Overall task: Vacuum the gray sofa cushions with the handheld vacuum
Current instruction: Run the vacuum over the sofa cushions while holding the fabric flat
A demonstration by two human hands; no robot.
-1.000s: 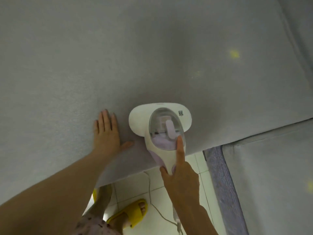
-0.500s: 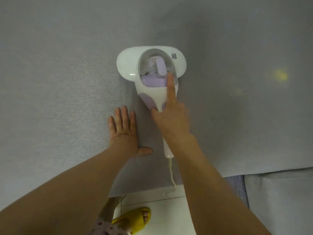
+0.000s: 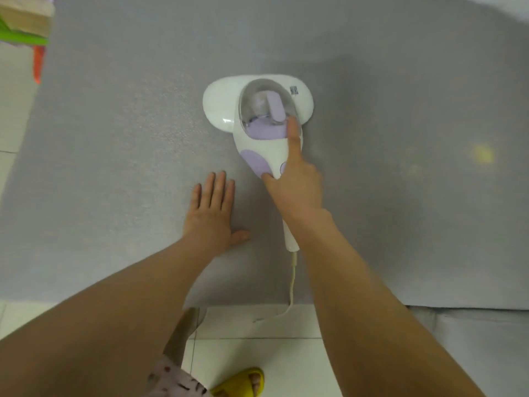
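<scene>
While bending over the gray sofa cushion (image 3: pixel 114 138), as seen from the head camera: grips the handheld vacuum (image 3: pixel 223 110) in the right hand (image 3: pixel 294 187), with thumb and lower fingers wrapped round the narrow neck just behind the purple panel and the index finger (image 3: pixel 293 138) laid straight along the body up to the clear dust cup (image 3: pixel 266 110). Rests the left hand (image 3: pixel 210 222) flat on the fabric just beside the handle (image 3: pixel 290 242), fingers straight and close together, thumb out, holding nothing. Sits with the broad white head flat on the cushion, near the middle of the seat, handle pointing back toward the front edge. Trails a thin white cord (image 3: pixel 292 282) over that edge onto the tiled floor (image 3: pixel 257 353), near a yellow slipper (image 3: pixel 243 381). Looks light enough for one hand, judging by the easy grip. Hard, glossy plastic throughout and likely slick, so best taken at the slim neck and handle, not the dome; probably most fragile at the clear cup. Soft, yielding fabric beneath, apt to ripple under the head unless pinned by a flat palm. Shows a faint yellow patch (image 3: pixel 482 154) on the cushion, well to the right.
</scene>
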